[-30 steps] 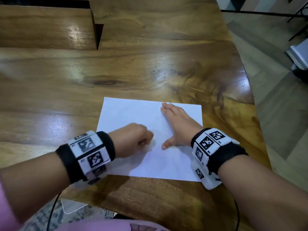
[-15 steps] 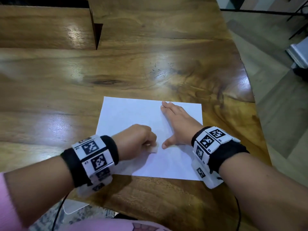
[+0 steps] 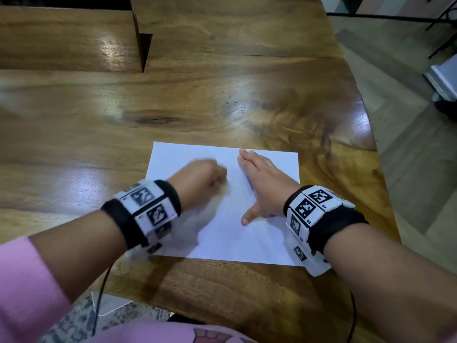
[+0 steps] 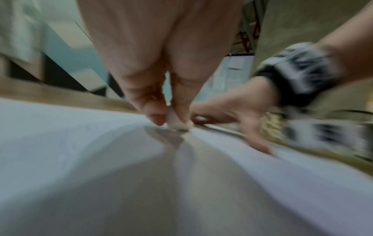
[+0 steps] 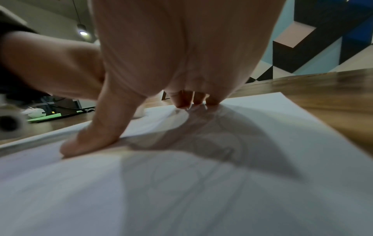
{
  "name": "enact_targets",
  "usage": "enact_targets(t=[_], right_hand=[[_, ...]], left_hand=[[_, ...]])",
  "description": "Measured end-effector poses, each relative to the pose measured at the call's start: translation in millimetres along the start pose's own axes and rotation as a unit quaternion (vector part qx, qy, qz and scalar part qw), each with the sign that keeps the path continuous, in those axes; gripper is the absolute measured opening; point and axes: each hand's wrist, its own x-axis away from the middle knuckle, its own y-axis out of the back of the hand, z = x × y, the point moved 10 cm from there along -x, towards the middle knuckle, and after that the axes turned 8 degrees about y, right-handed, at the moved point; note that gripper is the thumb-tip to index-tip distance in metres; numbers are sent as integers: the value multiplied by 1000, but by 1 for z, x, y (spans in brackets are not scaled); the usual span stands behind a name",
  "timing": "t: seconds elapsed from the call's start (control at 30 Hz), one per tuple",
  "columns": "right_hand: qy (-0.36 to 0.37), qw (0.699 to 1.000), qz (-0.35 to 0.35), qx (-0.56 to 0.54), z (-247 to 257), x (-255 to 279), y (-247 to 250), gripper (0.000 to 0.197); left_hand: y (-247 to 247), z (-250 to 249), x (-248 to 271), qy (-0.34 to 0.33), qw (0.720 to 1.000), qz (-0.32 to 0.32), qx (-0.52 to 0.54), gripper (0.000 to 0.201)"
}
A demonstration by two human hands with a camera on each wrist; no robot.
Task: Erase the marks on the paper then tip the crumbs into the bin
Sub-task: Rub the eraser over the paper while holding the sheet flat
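Observation:
A white sheet of paper [image 3: 269,167] lies flat on the wooden table [image 3: 222,95], near its front edge. My left hand [image 3: 201,180], blurred by motion, is curled in a fist over the paper's left half. Its fingers pinch a small pale eraser [image 4: 175,122] whose tip touches the sheet. My right hand [image 3: 263,183] lies flat on the right half, fingers straight and thumb spread, pressing the paper [image 5: 201,191] down. Faint pencil lines show under the right palm in the right wrist view. No bin is in view.
The table's curved right edge [image 3: 371,134] drops to a tiled floor. A raised wooden block [image 3: 69,38] stands at the back left. A green sheet and a small white object [image 5: 40,114] lie far off on the table in the right wrist view.
My left hand has moved away from me and to the right across the paper with the eraser. The right hand has stayed in place.

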Motion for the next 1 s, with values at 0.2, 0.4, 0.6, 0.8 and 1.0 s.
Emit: enact_targets(t=[0.2,0.4,0.6,0.8,1.0], right_hand=[[-1,1000,3,-1,0,0,0,134],[1,1000,4,-2,2,0,1,133],[-4,1000,5,-13,0,0,0,134],[0,1000,4,-10,1,0,-1,133],[1,1000,-1,-12,1,1,0,133]], left_hand=[[-8,1,8,5,999,32,9,16],[-12,-11,13,-14,999,48,2,6],[-24,-23,21,-37,996,82,-9,6],[-21,-20,22,-31,998,56,9,8],[-52,-24,57,-103,979,170,-50,9]])
